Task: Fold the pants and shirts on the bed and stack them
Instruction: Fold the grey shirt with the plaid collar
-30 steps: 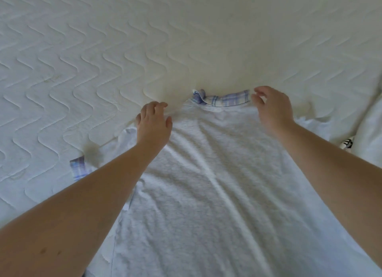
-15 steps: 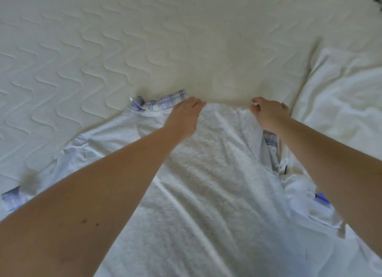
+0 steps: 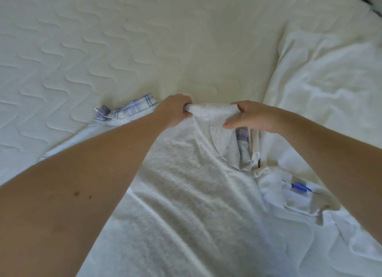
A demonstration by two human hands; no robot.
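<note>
Grey fleecy shirt (image 3: 186,194) is gripped at its far edge by the left hand (image 3: 173,109) and right hand (image 3: 252,116), so probably folding begins; next, pull it evenly toward the person

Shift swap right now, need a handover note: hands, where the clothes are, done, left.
Left hand: grips the far edge of the white garment.
Right hand: pinches the same edge, beside the left.
Garment lies spread toward the wearer on the bed, the gripped edge bunched between the hands. A plaid collar shows under it at left; more white clothes lie loose at right.
Done: edge picked up; no finished fold or stack in view.
Left: fold this piece, fold the others, stack.
</note>
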